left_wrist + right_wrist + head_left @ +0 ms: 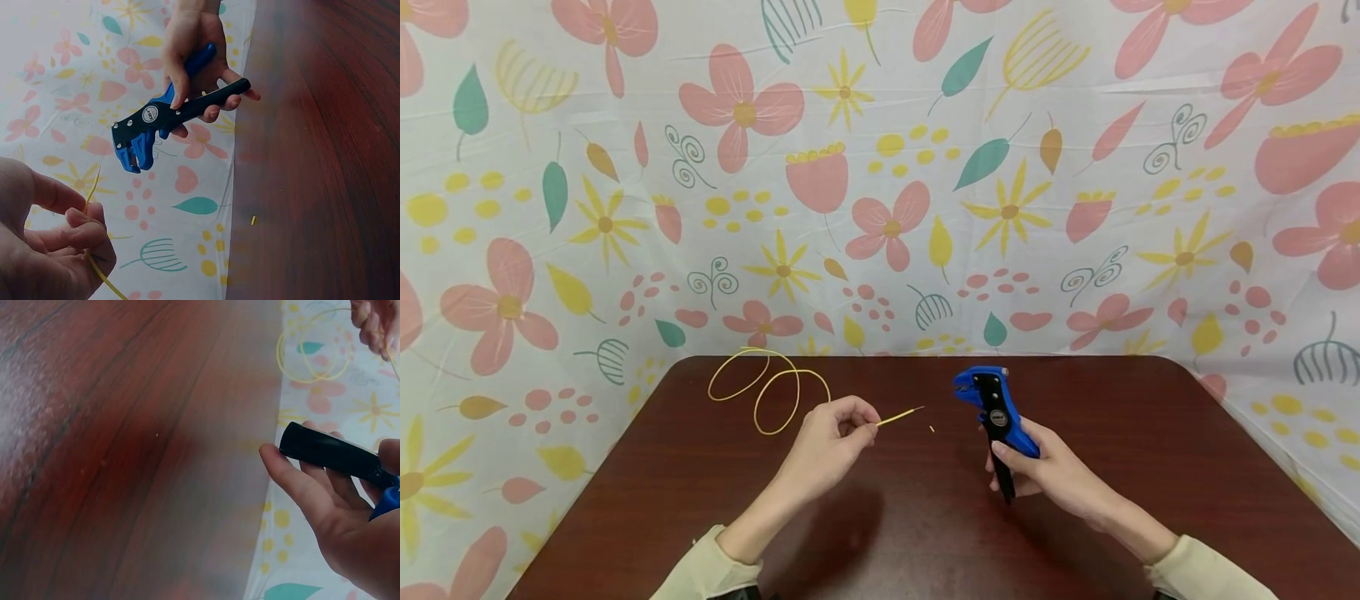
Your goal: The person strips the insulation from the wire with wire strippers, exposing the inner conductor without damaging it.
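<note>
Between thumb and fingertips, my left hand (835, 442) pinches a yellow wire (895, 417). A thin bare tip sticks out of the wire's yellow covering, pointing right. The rest of the wire loops behind the hand toward the table's far left. My right hand (1045, 467) grips a blue and black wire stripper (997, 417), its head up and its jaws facing left, apart from the wire. In the left wrist view the stripper's two handles stand spread. A short yellow piece of insulation (932, 428) lies on the table between the hands.
The dark red-brown wooden table (925, 542) ends at a floral cloth (880, 167) hanging behind it. Loose coils of the yellow wire (762, 407) spread over the far left part of the table, reaching its back edge.
</note>
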